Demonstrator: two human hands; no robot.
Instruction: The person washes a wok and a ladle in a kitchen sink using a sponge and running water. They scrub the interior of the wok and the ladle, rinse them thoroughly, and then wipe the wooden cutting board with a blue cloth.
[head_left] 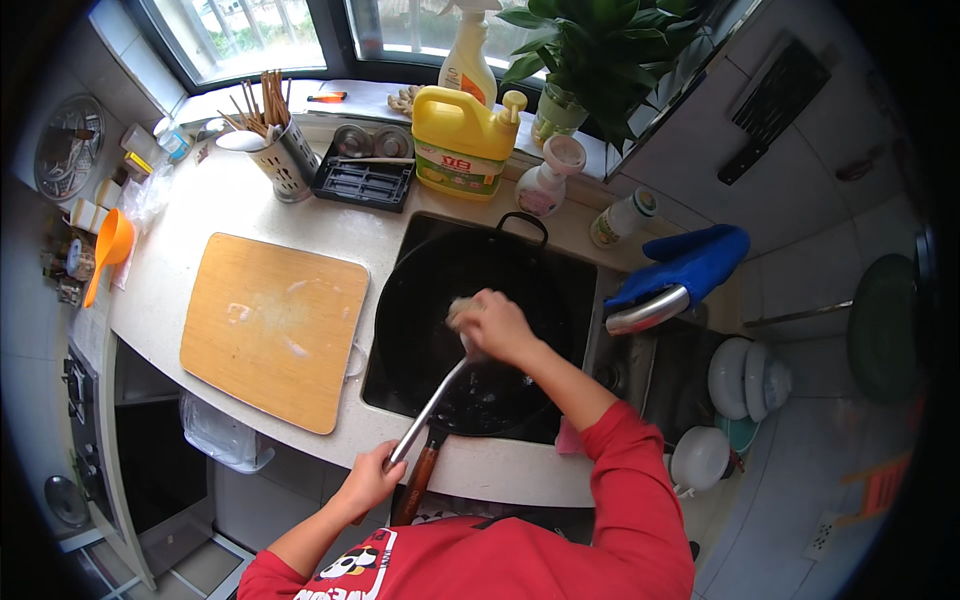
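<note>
A large black wok (420, 290) lies in front of me, its wooden handle (420, 478) pointing toward my body. My left hand (370, 483) is closed round the handle of a long metal cooking utensil (430, 405), which slants up over the wok. At its far end my right hand (497, 325) is closed on a pale scrubber (461, 309), close to or against the utensil's head. Fingers and blur hide that head, so I cannot tell a spatula from a ladle. Whitish wet spots show on the wok's near inner side.
A wooden cutting board (275, 330) lies left of the wok. Behind stand a utensil holder (283, 165), a black tray (365, 180), a yellow jug (460, 145) and a pump bottle (545, 185). At right are a blue cloth-like item (695, 255) and white bowls (728, 378).
</note>
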